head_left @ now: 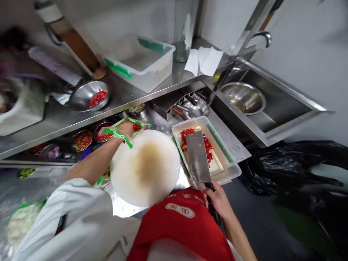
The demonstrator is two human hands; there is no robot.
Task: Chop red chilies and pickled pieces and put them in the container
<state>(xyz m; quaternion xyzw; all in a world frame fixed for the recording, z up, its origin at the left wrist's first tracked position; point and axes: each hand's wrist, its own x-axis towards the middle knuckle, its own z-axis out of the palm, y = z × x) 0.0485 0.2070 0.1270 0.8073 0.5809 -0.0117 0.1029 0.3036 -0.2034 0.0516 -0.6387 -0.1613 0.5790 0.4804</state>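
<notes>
My right hand (pixel 219 199) is closed round the black handle of a cleaver (pixel 199 156). Its broad blade lies over a translucent plastic tub (pixel 231 170) with chopped red chillies (pixel 208 148) inside. Beyond the round white cutting board (pixel 165 163), my left hand (pixel 127 127) reaches into a clear plastic bag (pixel 119 133) printed green. Red chillies (pixel 136 127) show in the bag beside that hand; its fingers are hidden. A brown stain marks the board's middle.
Above the counter runs a steel shelf (pixel 130 96) with a steel bowl (pixel 91 87) of chillies and a clear bin (pixel 154 74). Below it stand bowls of chopped vegetables (pixel 82 139). A sink (pixel 285 116) holding a basin (pixel 255 98) and black bags (pixel 272 166) are at the right.
</notes>
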